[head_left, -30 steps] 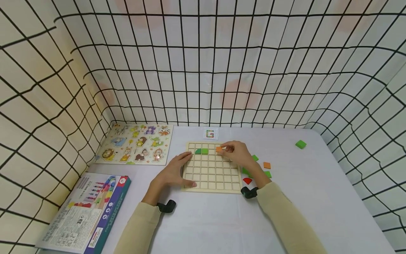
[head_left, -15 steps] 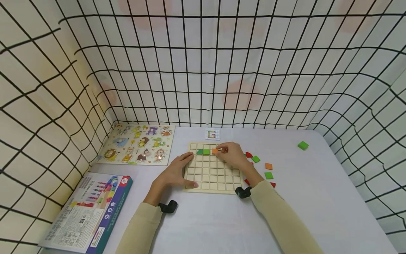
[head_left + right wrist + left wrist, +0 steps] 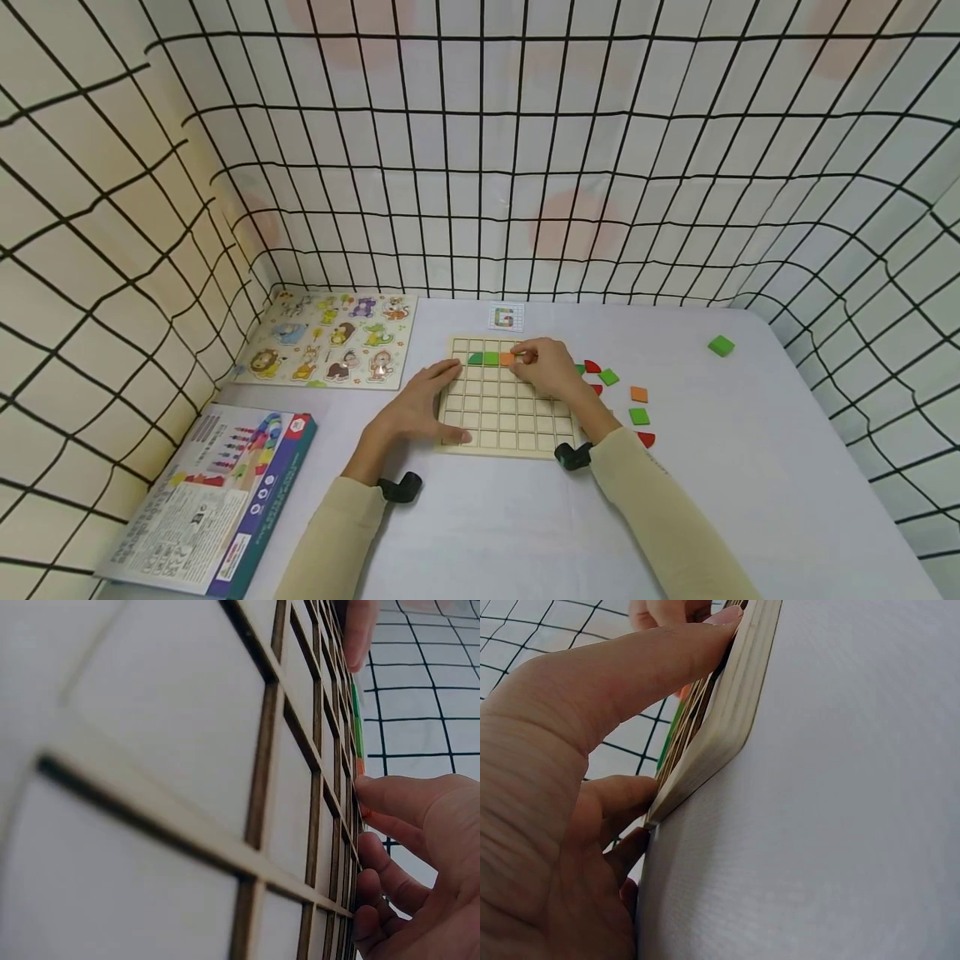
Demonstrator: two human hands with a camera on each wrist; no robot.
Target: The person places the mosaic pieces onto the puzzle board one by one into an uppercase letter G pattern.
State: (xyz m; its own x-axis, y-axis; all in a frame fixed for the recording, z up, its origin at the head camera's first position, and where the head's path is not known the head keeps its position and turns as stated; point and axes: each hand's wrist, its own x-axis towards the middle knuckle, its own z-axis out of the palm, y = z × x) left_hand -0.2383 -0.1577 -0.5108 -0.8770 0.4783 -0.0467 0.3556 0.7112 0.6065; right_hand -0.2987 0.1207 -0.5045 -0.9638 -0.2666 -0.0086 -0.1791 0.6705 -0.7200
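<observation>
Two green tiles [image 3: 483, 358] already sit in the second row of the wooden grid board [image 3: 506, 417], and the right hand [image 3: 551, 367] is setting an orange tile [image 3: 507, 359] into the cell just beside them. Its fingertips [image 3: 375, 796] pinch that tile at the cell's edge; the right wrist view shows the orange edge low between the grid ribs, so the placing step looks nearly done, though whether it is fully seated is hard to tell. The left hand [image 3: 416, 408] lies with fingers spread and fairly straight, index finger along the board's left edge and thumb [image 3: 619, 802] pressed at the near corner, steadying it.

Next, by my judgement, comes letting go and reaching for another piece: loose green, orange and red tiles [image 3: 622, 400] lie just beyond the right wrist, off the board's right edge, with one green tile [image 3: 721, 346] well apart toward the far right. Room is open on that side; past the fingertips lies a small pattern card [image 3: 505, 317], and beyond the left hand an animal puzzle [image 3: 330, 337].
</observation>
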